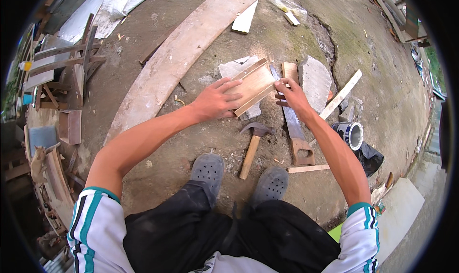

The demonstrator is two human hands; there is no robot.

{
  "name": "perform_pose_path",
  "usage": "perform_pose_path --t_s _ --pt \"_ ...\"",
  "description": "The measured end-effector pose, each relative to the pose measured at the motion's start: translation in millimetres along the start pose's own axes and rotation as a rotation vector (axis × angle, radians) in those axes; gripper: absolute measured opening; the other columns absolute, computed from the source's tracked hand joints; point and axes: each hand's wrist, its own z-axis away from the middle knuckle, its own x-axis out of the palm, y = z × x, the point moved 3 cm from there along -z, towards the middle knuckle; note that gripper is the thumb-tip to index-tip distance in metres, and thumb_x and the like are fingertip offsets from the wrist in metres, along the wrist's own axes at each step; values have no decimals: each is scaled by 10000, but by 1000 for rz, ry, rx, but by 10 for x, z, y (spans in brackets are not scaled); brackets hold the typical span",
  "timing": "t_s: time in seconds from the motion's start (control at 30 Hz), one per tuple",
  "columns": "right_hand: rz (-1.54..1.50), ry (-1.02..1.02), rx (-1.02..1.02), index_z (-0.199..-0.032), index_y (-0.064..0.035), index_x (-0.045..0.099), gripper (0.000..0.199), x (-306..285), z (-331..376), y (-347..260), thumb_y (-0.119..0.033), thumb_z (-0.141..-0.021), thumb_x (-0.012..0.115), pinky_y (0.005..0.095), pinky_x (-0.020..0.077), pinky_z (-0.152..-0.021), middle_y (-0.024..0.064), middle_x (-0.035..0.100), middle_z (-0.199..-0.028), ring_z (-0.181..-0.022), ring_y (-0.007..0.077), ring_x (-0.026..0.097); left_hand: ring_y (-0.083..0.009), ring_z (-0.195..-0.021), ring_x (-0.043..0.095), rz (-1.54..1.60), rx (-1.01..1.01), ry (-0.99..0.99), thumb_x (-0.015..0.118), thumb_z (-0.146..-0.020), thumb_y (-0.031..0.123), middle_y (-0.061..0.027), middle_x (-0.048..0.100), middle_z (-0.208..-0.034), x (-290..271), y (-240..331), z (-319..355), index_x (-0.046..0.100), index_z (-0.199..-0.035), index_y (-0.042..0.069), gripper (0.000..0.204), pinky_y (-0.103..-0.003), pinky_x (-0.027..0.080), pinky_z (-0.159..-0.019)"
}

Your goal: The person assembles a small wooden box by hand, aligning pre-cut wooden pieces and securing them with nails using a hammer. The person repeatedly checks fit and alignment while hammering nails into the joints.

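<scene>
A short wooden board with raised strips along two sides (pixel 255 85), like a shallow channel, lies over a pale broken slab (pixel 229 68). My left hand (pixel 216 100) rests on its left end, fingers spread and stretched out. At the right end, my right hand (pixel 292 97) pinches a corner of the piece between thumb and finger, the other fingers curled. Small nail-like spots show on the far strip. Below my right hand lies a handsaw (pixel 300 144), its blade partly hidden. A claw hammer (pixel 254 146) with a wooden handle lies nearer my feet.
A long curved-looking plank (pixel 184 53) crosses the ground at left. Right of the saw are a concrete chunk (pixel 314 84), a wood strip (pixel 342 95), a paint can (pixel 354 135) and a black plastic bag (pixel 370 158). Scrap wood (pixel 62 65) is piled at far left.
</scene>
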Motion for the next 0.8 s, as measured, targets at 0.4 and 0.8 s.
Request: perform_pose_path --t_s 0.4,0.8 --pt "-530 68 34 -1391 -86 292 653 357 55 168 -241 -928 725 370 583 -806 87 551 -1093 -938 198 608 -259 -1409 430 -9 -3 -36 824 -684 375 38 666 -1289 0 15 -5 727 -1003 178 388 -471 353 -1173" --pt "-507 -86 34 -1288 -62 529 480 458 54 308 -301 -926 735 313 526 -783 4 601 -1123 -954 125 589 -276 -1417 428 -36 4 -49 827 -674 353 49 654 -1302 -3 16 -16 701 -1055 183 436 -484 386 -1159"
